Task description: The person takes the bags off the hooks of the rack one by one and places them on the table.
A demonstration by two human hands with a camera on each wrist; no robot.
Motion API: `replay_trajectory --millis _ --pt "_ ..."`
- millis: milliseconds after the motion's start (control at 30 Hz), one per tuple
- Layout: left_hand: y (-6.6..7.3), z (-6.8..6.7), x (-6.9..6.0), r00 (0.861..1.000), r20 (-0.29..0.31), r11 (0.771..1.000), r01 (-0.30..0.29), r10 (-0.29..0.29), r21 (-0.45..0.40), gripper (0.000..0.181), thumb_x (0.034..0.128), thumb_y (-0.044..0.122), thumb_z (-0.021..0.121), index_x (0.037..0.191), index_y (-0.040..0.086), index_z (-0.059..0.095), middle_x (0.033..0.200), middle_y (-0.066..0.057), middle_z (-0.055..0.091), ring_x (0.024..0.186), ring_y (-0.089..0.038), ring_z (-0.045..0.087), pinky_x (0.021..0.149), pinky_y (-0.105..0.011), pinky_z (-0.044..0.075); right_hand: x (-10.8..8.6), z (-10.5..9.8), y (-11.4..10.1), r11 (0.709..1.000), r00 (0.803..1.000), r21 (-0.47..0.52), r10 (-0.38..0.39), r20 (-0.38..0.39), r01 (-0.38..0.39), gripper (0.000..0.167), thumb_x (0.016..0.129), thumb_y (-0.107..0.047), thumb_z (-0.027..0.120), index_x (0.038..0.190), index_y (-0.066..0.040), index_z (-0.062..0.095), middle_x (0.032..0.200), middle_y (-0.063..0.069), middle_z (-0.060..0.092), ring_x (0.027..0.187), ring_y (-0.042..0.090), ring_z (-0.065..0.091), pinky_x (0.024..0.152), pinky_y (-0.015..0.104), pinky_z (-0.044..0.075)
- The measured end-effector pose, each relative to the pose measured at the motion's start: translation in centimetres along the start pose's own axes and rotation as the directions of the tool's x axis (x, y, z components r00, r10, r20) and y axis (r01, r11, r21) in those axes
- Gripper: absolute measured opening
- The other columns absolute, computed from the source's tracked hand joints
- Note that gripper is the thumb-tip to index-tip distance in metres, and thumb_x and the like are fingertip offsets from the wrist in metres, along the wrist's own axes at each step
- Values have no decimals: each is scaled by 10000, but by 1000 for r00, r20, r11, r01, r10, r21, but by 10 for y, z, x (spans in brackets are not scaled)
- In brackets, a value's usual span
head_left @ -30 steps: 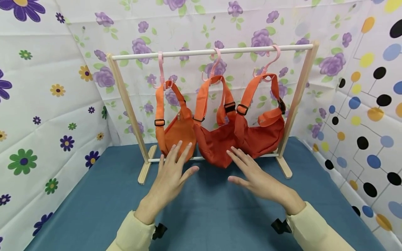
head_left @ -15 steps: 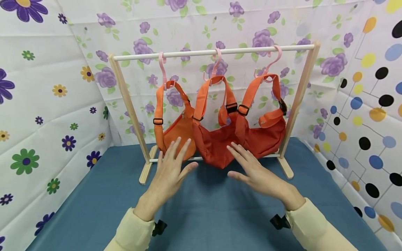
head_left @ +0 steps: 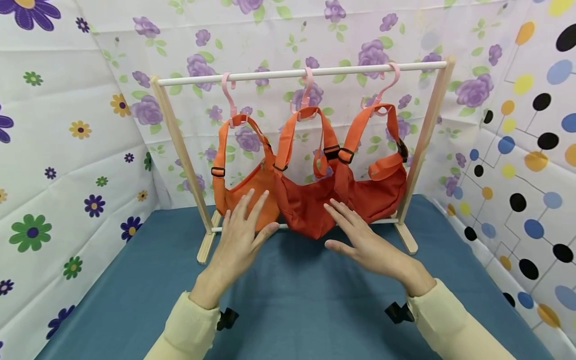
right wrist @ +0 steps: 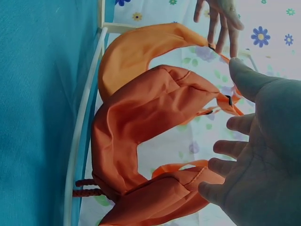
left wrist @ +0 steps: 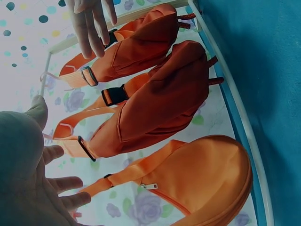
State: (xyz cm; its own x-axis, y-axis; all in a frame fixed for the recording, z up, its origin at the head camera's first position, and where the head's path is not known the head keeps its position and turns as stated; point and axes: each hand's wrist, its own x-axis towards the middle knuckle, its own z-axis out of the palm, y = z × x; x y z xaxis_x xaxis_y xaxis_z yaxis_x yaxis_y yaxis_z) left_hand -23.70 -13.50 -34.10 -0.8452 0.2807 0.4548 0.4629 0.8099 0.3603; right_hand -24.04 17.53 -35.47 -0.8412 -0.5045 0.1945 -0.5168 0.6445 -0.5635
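Observation:
Three bags hang side by side by their straps on pink hangers. The left one is an orange bag (head_left: 265,200), the middle a red-orange bag (head_left: 310,212), and the right another red-orange bag (head_left: 380,197). My left hand (head_left: 236,242), fingers spread, hovers in front of the orange bag and hides its lower left part. My right hand (head_left: 369,247) hovers palm down before the two red-orange bags. Neither hand holds anything. In the left wrist view a gap shows between my left fingers (left wrist: 63,183) and the orange bag (left wrist: 207,179), whose zip pull is visible.
A wooden rack (head_left: 180,145) with a white top rod (head_left: 270,76) carries the pink hangers (head_left: 308,90). It stands on a blue cloth (head_left: 288,310). Flowered sheets (head_left: 81,165) form the left and back walls, and a dotted sheet (head_left: 522,160) the right one.
The orange bag has swung slightly left, and its hanger now tilts. Both hands have risen a little in the head view, still spread and holding nothing. The two red-orange bags hang almost unchanged.

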Motion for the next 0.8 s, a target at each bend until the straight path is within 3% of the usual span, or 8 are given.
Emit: replay_trajectory --millis 333,600,800 --pt "2 -3 8 1000 -4 1000 -1 1 -16 753 1047 528 558 1675 252 246 1724 -113 175 1572 -330 187 1200 -705 124 3 -9 -2 1000 1000 -7 -20 -10 20 835 1029 -553 569 1684 -338 97 1747 -41 0 1604 316 -16 1207 658 201" --pt "-1 -3 12 998 -67 999 -25 22 -43 683 1060 482 566 1648 226 330 1684 -162 251 1526 -376 283 1186 -709 182 9 -10 -5 999 998 12 -44 -40 45 777 1036 -544 560 1674 -338 167 1741 -13 62 1581 297 163 1177 624 309" --pt "-3 -6 17 995 -90 998 -41 37 -50 664 1063 480 560 1642 239 344 1671 -161 275 1515 -364 308 1196 -666 211 16 -14 -9 999 997 1 -50 -56 50 758 1047 -463 602 1671 -329 193 1735 -24 89 1569 285 194 1175 616 320"
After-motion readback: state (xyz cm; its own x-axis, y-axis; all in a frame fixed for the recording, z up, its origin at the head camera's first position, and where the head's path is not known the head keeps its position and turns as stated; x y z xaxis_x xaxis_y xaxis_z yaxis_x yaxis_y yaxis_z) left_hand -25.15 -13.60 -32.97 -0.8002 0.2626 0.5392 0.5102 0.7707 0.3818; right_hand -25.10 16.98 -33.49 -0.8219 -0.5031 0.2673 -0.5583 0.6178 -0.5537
